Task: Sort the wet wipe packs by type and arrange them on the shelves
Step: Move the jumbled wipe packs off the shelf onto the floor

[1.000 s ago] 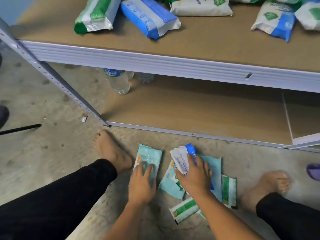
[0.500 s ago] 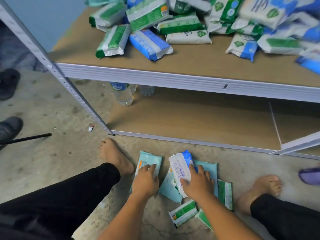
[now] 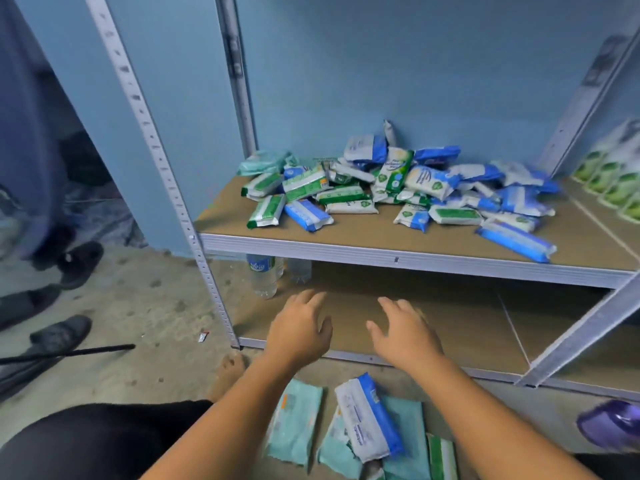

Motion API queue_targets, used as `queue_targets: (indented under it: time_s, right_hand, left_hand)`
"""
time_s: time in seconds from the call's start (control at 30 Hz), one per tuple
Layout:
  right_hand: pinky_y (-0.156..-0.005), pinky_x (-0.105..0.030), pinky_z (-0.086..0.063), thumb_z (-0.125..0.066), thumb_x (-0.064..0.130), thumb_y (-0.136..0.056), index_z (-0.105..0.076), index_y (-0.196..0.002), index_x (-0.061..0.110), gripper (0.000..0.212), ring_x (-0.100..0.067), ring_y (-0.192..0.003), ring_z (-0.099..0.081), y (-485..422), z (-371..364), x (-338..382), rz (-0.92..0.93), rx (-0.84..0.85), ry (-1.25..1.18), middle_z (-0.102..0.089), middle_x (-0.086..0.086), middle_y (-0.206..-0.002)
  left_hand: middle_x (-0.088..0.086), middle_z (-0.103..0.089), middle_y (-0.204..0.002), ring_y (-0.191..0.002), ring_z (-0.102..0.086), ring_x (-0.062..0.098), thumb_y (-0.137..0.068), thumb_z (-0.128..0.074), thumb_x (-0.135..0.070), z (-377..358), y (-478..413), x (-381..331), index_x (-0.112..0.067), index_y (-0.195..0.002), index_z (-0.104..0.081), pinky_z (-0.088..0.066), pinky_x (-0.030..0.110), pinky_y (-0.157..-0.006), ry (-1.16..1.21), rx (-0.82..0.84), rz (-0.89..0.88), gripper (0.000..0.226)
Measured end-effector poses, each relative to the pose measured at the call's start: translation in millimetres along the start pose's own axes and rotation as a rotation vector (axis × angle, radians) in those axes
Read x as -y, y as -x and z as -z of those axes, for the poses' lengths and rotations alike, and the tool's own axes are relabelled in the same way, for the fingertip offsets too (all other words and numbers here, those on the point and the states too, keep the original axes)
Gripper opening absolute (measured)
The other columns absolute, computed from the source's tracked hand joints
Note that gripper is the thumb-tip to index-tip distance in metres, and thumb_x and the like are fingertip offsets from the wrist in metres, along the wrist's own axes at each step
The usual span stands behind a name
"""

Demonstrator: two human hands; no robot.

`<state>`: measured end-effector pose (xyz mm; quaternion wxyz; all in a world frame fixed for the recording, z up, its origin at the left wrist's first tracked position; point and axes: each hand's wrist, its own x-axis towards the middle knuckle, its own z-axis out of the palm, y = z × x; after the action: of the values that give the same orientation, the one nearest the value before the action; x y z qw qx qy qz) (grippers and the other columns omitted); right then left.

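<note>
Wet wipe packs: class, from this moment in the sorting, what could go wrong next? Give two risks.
1. The mixed pile on the upper shelf is loose; reaching in may nudge the blue pack near the front edge off.
2. The left hand and right hand hold nothing, while the floor packs lie beside a bare foot and might be stepped on or forgotten.

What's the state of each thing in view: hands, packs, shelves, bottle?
left hand, open, holding nothing, raised before the lower shelf.
right hand, open, holding nothing.
pile of packs, unsorted, jumbled on the upper shelf.
water bottle, upright, lower shelf's left end.
white-and-blue pack, lying on teal packs on the floor.
lone teal pack, flat on the floor.
</note>
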<state>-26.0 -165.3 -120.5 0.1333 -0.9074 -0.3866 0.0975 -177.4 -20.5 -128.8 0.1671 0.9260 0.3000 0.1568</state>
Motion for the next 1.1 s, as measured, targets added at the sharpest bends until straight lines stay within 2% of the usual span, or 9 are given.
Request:
queue_targets:
  time_s: [0.17, 0.33, 0.47, 0.57, 0.77, 0.83, 1.0, 1.1]
  right_hand:
    - [-0.103, -0.042, -0.047, -0.047, 0.052, -0.098, -0.037, -0.153, 0.027, 0.061, -0.023, -0.135, -0.042, -18.1, 75.2, 24.4, 0.103, -0.129, -0.012, -0.046, 0.002, -0.147]
    - [-0.107, -0.042, -0.044, -0.052, 0.048, -0.097, -0.041, -0.15, 0.026, 0.059, -0.022, -0.138, -0.041, -47.8, 107.7, 27.1, 0.115, -0.203, -0.03, -0.044, 0.003, -0.152]
    - [-0.098, -0.041, -0.048, -0.057, 0.042, -0.094, -0.058, -0.134, 0.023, 0.044, -0.025, -0.122, -0.05, -81.7, 108.8, 15.6, 0.057, -0.227, -0.029, -0.054, 0.0, -0.136]
    - [-0.096, -0.039, -0.045, -0.06, 0.036, -0.092, -0.064, -0.121, 0.019, 0.035, -0.029, -0.114, -0.051, -108.8, 109.2, 9.8, 0.026, -0.269, 0.011, -0.057, -0.004, -0.124]
    - [-0.099, -0.048, -0.037, -0.05, 0.053, -0.089, -0.054, -0.134, 0.029, 0.051, -0.032, -0.126, -0.039, -147.9, 114.9, 6.6, -0.156, -0.264, 0.215, -0.049, -0.002, -0.138]
    - [-0.097, -0.048, -0.032, -0.048, 0.055, -0.09, -0.054, -0.133, 0.029, 0.051, -0.032, -0.126, -0.037, -154.7, 111.5, 5.6, -0.192, -0.254, 0.269, -0.048, -0.003, -0.138]
    - [-0.092, -0.048, -0.029, -0.044, 0.059, -0.088, -0.061, -0.125, 0.028, 0.051, -0.033, -0.124, -0.035, -171.1, 105.7, 8.9, -0.256, -0.27, 0.321, -0.048, -0.008, -0.131]
    - [-0.092, -0.048, -0.029, -0.04, 0.067, -0.089, -0.064, -0.122, 0.026, 0.058, -0.032, -0.124, -0.035, -172.4, 101.7, 11.3, -0.259, -0.277, 0.322, -0.048, -0.009, -0.131]
  left_hand:
    - [-0.005, -0.055, -0.135, -0.122, -0.051, 0.019, -0.093, -0.055, -0.033, 69.0, -38.2, -21.2, -0.026, -0.136, -0.054, -0.054, 0.04, -0.087, -0.004, -0.128, -0.124, 0.044]
    - [-0.004, -0.055, -0.135, -0.123, -0.049, 0.02, -0.093, -0.058, -0.035, 94.3, -80.9, -24.3, -0.024, -0.136, -0.055, -0.05, 0.037, -0.088, 0.011, -0.186, -0.1, 0.045]
    - [0.002, -0.054, -0.135, -0.122, -0.051, 0.026, -0.09, -0.056, -0.032, 90.0, -118.2, -11.5, -0.019, -0.136, -0.054, -0.049, 0.039, -0.093, 0.043, -0.097, 0.059, 0.048]
    - [0.006, -0.05, -0.131, -0.114, -0.055, 0.03, -0.086, -0.058, -0.032, 87.6, -141.0, -1.4, -0.018, -0.134, -0.054, -0.05, 0.042, -0.09, 0.015, -0.071, 0.129, 0.049]
    - [0.006, -0.05, -0.126, -0.108, -0.058, 0.032, -0.089, -0.056, -0.038, 88.9, -187.8, -0.8, -0.028, -0.135, -0.051, -0.053, 0.042, -0.084, -0.05, -0.022, 0.195, 0.047]
    - [0.006, -0.047, -0.132, -0.113, -0.057, 0.032, -0.091, -0.053, -0.041, 79.7, -192.4, 0.7, -0.034, -0.142, -0.046, -0.052, 0.044, -0.088, -0.077, 0.051, 0.212, 0.052]
    - [0.006, -0.045, -0.133, -0.121, -0.051, 0.031, -0.092, -0.046, -0.058, 67.1, -200.6, 3.0, -0.04, -0.138, -0.048, -0.047, 0.043, -0.096, -0.186, 0.076, 0.214, 0.049]
    - [0.006, -0.044, -0.133, -0.124, -0.047, 0.035, -0.093, -0.036, -0.061, 60.0, -199.3, 2.4, -0.046, -0.138, -0.049, -0.042, 0.045, -0.103, -0.25, 0.106, 0.209, 0.048]
